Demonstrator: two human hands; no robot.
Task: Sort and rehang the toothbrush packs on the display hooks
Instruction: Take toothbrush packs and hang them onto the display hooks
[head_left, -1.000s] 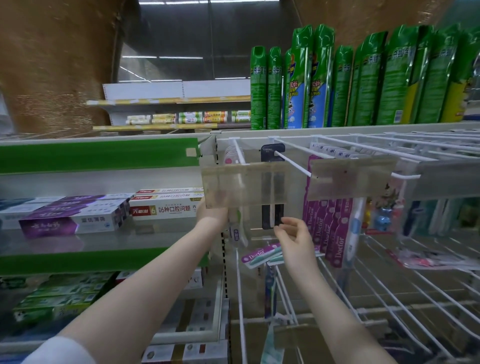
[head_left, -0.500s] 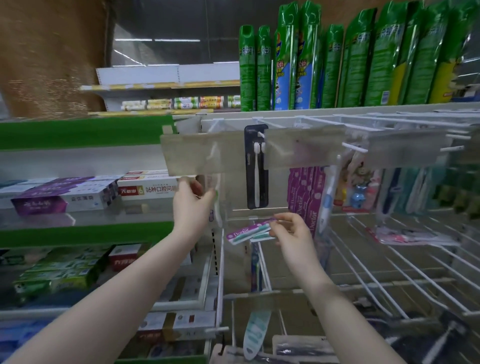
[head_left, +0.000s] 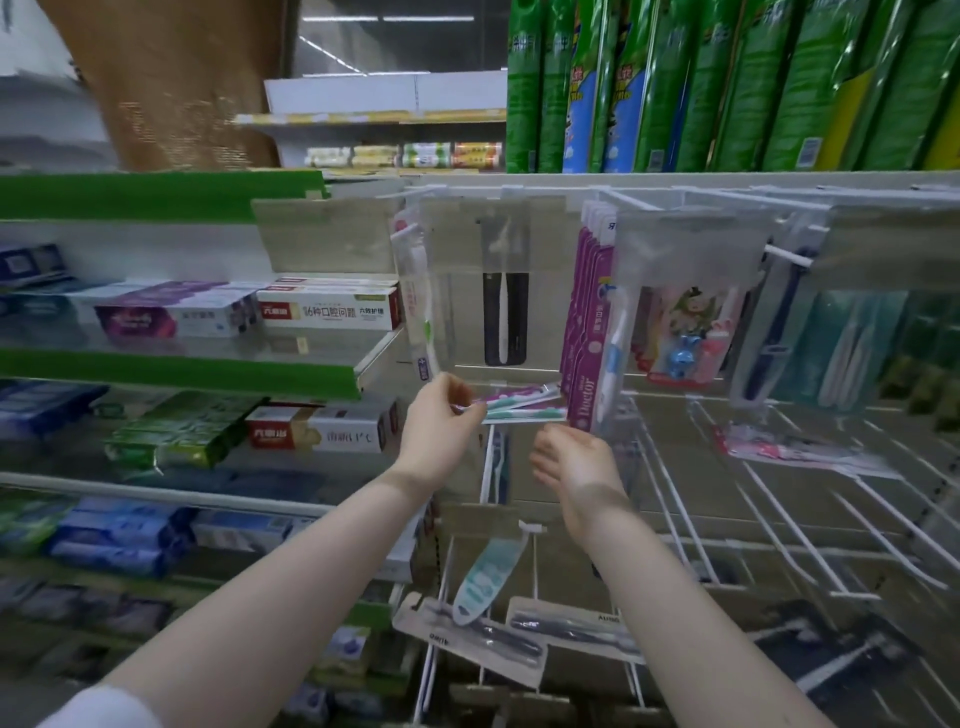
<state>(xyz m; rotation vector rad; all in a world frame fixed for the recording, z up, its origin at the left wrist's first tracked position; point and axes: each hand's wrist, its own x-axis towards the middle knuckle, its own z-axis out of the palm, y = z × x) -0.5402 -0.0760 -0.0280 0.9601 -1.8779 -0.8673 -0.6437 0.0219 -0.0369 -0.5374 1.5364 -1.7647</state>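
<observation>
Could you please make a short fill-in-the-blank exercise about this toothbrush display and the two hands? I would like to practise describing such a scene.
1. The left hand pinches the loose toothbrush packs, while the right hand below them holds ___.
2. The black toothbrush pack hangs beside the Doctor packs, whose colour is ___.
3. The tall spray cans on the top shelf are mainly ___ in colour.

Missing words: nothing; purple; green
</observation>
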